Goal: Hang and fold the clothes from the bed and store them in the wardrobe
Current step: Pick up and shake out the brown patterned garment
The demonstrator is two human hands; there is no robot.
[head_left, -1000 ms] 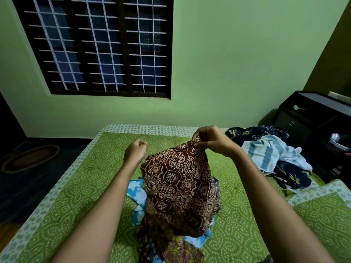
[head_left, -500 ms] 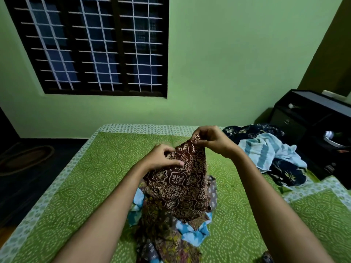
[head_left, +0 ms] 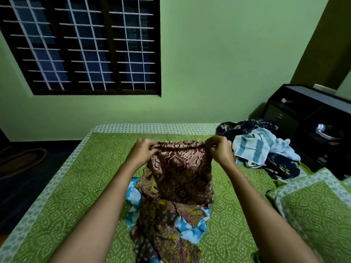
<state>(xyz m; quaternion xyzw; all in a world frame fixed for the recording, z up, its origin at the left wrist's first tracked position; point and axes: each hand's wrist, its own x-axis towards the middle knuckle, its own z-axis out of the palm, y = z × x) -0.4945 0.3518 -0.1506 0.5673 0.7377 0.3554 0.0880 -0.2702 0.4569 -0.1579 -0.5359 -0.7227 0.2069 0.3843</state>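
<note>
From the head view, the left hand (head_left: pixel 142 151) and right hand (head_left: pixel 220 149) each pinch a top corner of the maroon printed cloth (head_left: pixel 182 173), stretched between them above the pile of clothes (head_left: pixel 163 221) (more lies right of the right hand). Best keep the edge taut and level before folding.

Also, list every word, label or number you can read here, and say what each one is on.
None can be read.
Maroon printed cloth, gripped by the left hand and right hand: pattern only, no tag showing.
Small orange mark on the black cabinet: too small and blurred to read.
</note>
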